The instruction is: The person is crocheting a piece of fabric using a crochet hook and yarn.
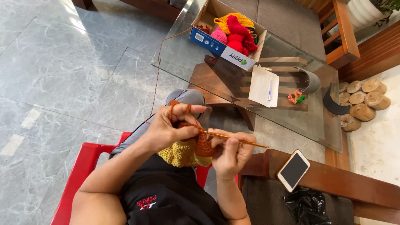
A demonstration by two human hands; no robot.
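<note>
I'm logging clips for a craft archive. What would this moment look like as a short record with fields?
Setting: person seated on a red chair beside a glass table
Left hand: brown yarn looped over a raised finger, pinching the brown and yellow crochet piece
Right hand: holding an orange crochet hook pushed into the piece
On table: cardboard box of coloured yarn, white paper with pen
Nearby: phone, screen dark, on a wooden armrest
</note>
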